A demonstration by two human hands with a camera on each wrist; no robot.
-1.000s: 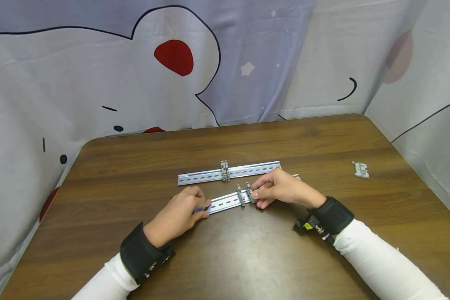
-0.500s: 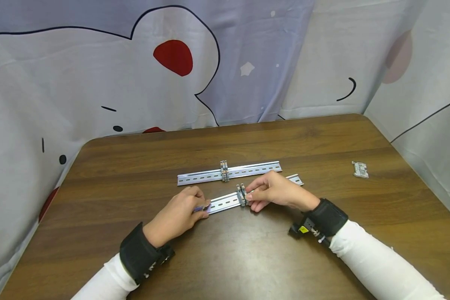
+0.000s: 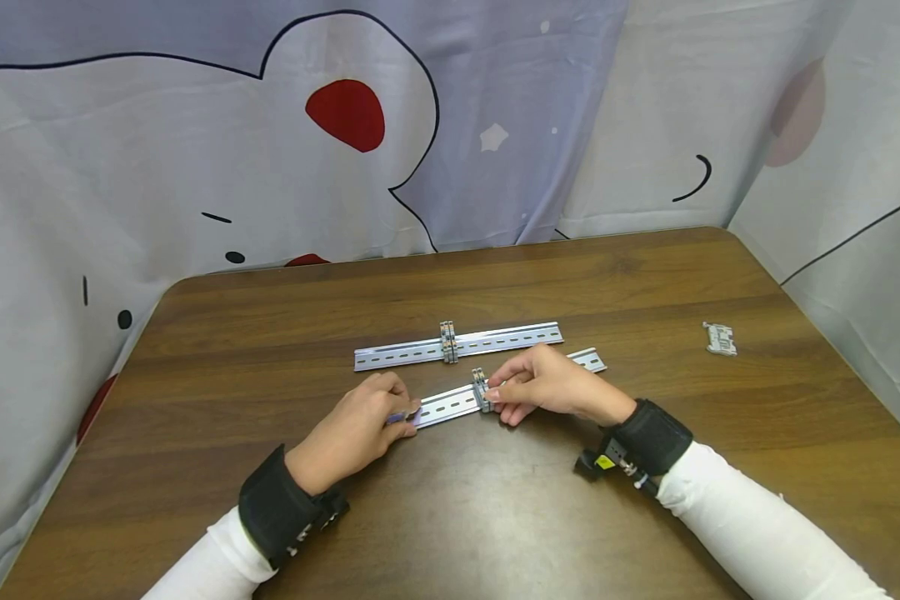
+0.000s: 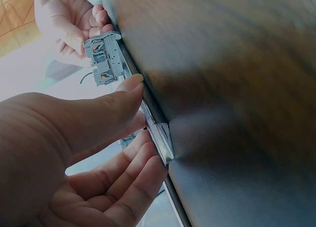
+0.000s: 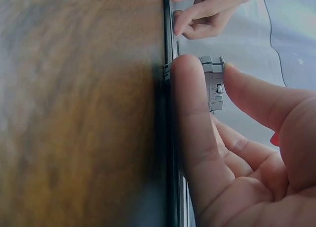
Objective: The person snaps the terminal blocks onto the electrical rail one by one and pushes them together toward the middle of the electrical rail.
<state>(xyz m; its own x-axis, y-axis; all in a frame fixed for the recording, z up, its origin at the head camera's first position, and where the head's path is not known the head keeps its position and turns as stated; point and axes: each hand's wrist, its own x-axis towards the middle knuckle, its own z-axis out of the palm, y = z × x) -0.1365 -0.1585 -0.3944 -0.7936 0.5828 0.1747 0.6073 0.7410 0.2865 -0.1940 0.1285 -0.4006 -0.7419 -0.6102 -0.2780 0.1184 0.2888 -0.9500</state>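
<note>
A metal DIN rail [image 3: 448, 406] lies slanted on the near part of the table, its left end pinched between thumb and fingers of my left hand [image 3: 356, 427]. Two grey terminal blocks [image 3: 481, 390] sit across this rail, pressed close together side by side. My right hand [image 3: 547, 385] holds the right-hand block by its edges; in the right wrist view the thumb is at the upper edge of the block [image 5: 216, 86] and the index finger lies along the rail side. The left wrist view shows the blocks' face [image 4: 104, 59] upright on the rail, just beyond my left thumb.
Behind lies a second DIN rail [image 3: 510, 337] with a pair of terminal blocks [image 3: 448, 342] near its middle. A single pale terminal block [image 3: 720, 339] lies flat at the right of the wooden table [image 3: 270, 308]. A printed curtain [image 3: 195, 158] hangs behind the table's far edge.
My right hand has slid left along the near rail with its terminal block, closing the gap to the other block. My left hand has stayed at the rail's end.
</note>
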